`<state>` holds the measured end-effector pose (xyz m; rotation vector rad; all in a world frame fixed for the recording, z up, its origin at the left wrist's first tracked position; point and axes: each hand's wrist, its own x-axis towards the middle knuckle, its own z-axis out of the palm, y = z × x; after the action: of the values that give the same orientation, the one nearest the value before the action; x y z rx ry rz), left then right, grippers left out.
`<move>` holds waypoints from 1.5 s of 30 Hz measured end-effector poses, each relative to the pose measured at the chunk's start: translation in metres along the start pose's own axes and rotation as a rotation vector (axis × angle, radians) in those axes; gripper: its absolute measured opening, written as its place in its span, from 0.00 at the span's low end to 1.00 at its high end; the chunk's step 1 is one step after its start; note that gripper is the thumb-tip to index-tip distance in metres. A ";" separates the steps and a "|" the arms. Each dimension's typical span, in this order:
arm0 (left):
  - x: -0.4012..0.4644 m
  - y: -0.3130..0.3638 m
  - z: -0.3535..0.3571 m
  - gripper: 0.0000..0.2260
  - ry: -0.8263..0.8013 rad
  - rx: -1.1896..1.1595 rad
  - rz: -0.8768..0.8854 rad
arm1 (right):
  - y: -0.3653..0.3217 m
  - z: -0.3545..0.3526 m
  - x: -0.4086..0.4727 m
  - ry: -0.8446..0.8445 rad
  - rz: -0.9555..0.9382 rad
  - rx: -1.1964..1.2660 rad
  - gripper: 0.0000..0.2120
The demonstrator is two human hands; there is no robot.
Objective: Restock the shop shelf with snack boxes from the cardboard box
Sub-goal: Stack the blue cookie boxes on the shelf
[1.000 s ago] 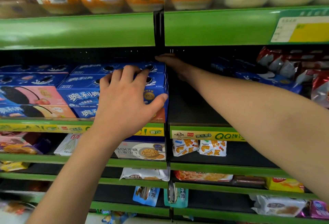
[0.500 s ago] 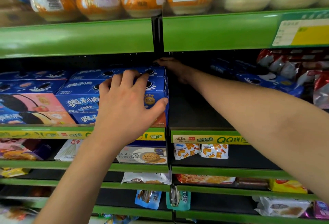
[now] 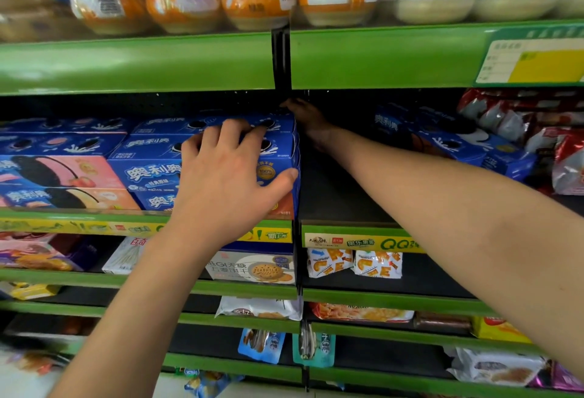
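**Shelf restock: blue stack being squared up, bay to the right still bare**

I see green-edged shop shelving (image 3: pixel 136 62) with dark decks, and bottled drinks on the tier above. The blue snack boxes (image 3: pixel 151 173) stand stacked in rows under my left hand (image 3: pixel 227 182), so that section looks largely filled. The deck (image 3: pixel 335 189) just past my thumb is bare and, in my judgement, remains to be stocked. The cardboard box is not in view.

My left hand lies flat on the stack's front, fingers spread over the top edge, thumb hooked round the right corner; it presses rather than grips. My right hand (image 3: pixel 308 119) reaches deep behind the stack's far corner; its fingers are in shadow and I cannot tell their state.
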<state>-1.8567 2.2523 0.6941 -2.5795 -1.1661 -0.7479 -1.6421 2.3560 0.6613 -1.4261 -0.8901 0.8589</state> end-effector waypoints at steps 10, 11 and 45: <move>-0.002 0.001 -0.006 0.38 -0.075 -0.016 -0.009 | 0.011 -0.043 -0.051 -0.009 0.060 -0.420 0.23; -0.002 0.001 -0.008 0.38 -0.090 -0.015 -0.004 | 0.008 -0.048 -0.059 -0.035 0.061 -0.484 0.24; 0.008 0.140 0.015 0.35 -0.545 -0.225 0.034 | -0.012 -0.274 -0.210 -0.280 -0.314 -0.904 0.24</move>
<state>-1.7423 2.1703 0.6870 -3.0993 -1.2228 -0.1672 -1.4882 2.0478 0.6850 -1.8605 -1.8093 0.4126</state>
